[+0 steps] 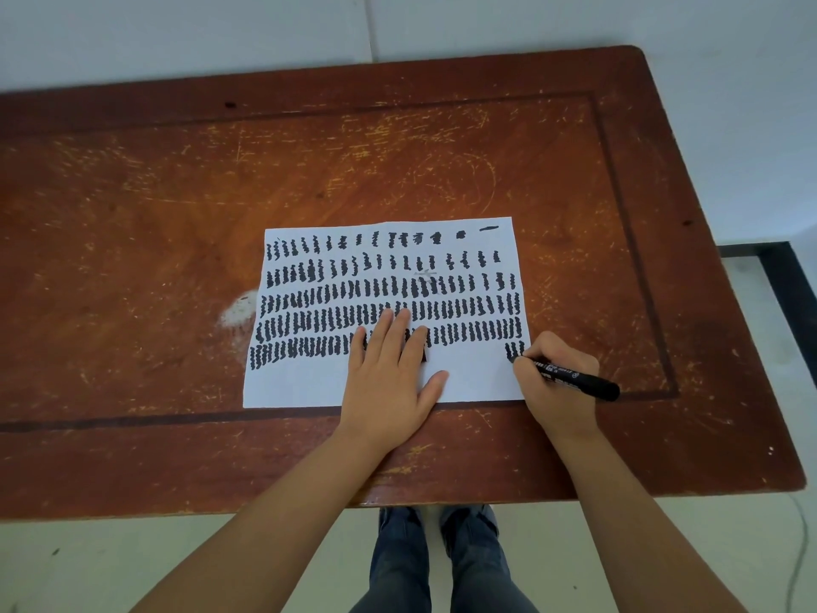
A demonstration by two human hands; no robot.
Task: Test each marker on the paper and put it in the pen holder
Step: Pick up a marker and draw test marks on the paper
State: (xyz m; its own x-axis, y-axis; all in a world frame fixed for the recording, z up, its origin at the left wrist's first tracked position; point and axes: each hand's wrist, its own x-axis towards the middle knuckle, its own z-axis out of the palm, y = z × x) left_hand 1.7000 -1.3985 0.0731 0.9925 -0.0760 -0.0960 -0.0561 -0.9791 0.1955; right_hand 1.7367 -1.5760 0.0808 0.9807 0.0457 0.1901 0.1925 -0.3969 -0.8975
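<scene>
A white sheet of paper (309, 387) lies near the table's front edge, covered with several rows of black squiggle marks. My left hand (389, 373) presses flat on the lower middle of the sheet, fingers straight and spread. My right hand (557, 378) grips a black marker (574, 377) at the paper's lower right corner. The marker's tip touches the sheet beside fresh marks in the bottom row. No pen holder is in view.
The scratched brown wooden table (398, 170) spreads wide behind and to the left of the paper. A whitish worn patch (238, 309) sits just left of the sheet. The table's right edge drops to a pale floor with a black frame (791, 294).
</scene>
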